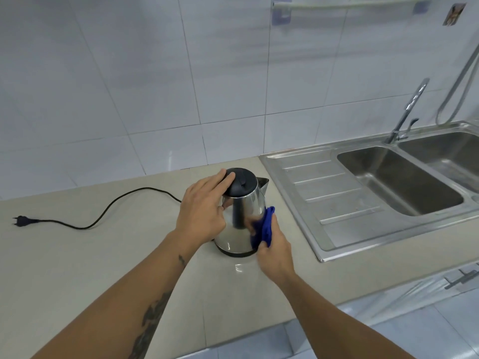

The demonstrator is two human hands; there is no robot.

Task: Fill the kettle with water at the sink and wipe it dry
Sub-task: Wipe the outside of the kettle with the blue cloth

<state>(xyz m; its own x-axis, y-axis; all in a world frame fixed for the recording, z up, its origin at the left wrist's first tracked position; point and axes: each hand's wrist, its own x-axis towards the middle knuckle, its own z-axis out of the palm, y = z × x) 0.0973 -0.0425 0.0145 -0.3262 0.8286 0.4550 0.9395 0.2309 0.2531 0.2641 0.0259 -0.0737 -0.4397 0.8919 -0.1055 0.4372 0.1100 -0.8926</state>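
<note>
A steel kettle (pixel 242 216) with a black lid stands on the beige counter (pixel 103 255), its spout pointing toward the sink. My left hand (pixel 204 211) lies over the kettle's left side, fingers straight and reaching onto the lid; the handle is hidden beneath it. My right hand (pixel 276 251) grips a blue cloth (pixel 265 226) and presses it against the kettle's lower right side. The steel double sink (pixel 324 237) with its drainboard sits to the right.
A black power cord with a plug (pixel 22 221) runs across the counter to the left of the kettle. A tap (pixel 409 110) rises behind the sink basins. White tiled wall stands behind the counter. Cabinet handles (pixel 461 278) show below the sink.
</note>
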